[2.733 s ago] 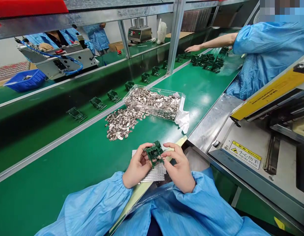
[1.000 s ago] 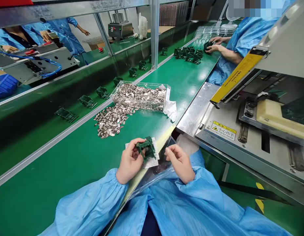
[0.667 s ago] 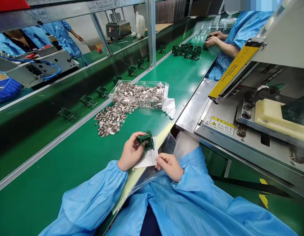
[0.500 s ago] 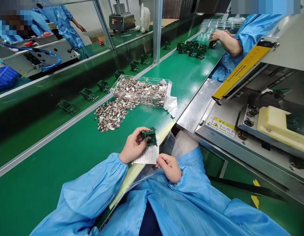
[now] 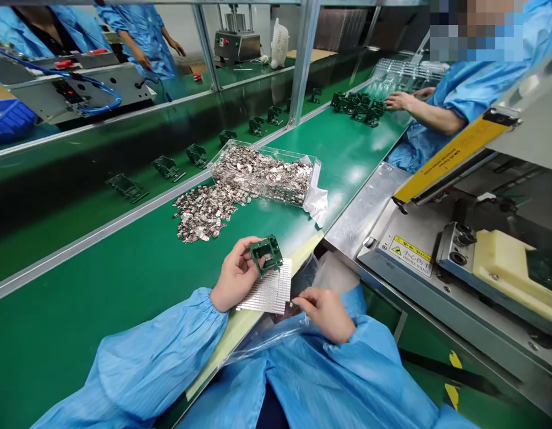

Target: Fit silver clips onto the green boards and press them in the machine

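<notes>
My left hand (image 5: 235,277) grips a dark green plastic frame (image 5: 278,262) with a square opening, tilted so the opening faces me. Beneath it, a sheet of small silvery strips in rows (image 5: 269,293) rests at the table's near edge; whether the left fingers also press on it is hidden. Just right of the sheet, my right hand (image 5: 328,313) is closed in a pinch on a tiny light piece (image 5: 292,303), too small to identify. Farther off, a heap of small metal parts (image 5: 204,211) lies on the green table beside a clear plastic box (image 5: 318,173) full of them.
A press machine (image 5: 459,250) with a yellow bar stands at right. A co-worker's hand (image 5: 399,101) is near a cluster of green frames (image 5: 359,107). More frames (image 5: 166,168) line the conveyor beyond the metal rail (image 5: 137,223). Yellow tape (image 5: 240,339) edges the table.
My right hand has drawn away from the sheet to the right, with a tiny piece at its fingertips. My left hand has turned the green frame so its opening shows. The view has shifted slightly.
</notes>
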Demonstrator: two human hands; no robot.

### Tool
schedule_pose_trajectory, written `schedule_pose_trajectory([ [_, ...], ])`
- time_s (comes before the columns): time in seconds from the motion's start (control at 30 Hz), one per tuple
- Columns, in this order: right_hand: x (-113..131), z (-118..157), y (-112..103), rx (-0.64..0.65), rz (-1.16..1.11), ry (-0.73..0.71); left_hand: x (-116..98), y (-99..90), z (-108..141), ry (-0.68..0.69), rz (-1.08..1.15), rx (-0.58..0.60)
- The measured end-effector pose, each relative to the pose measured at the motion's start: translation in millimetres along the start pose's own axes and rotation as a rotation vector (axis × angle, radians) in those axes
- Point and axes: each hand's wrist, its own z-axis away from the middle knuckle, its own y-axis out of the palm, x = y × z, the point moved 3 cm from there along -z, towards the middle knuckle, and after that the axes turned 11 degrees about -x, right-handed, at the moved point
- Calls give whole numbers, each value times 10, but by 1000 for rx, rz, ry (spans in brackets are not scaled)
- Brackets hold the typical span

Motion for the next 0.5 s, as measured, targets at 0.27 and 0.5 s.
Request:
schedule_pose_trajectory([
  [0.27,713,-215,-256,-334,-312,-294,55,-46,59,17,-38,-7],
  [0.5,864,-398,49,-559,-328,-376,45,-44,114,79,-75,30],
])
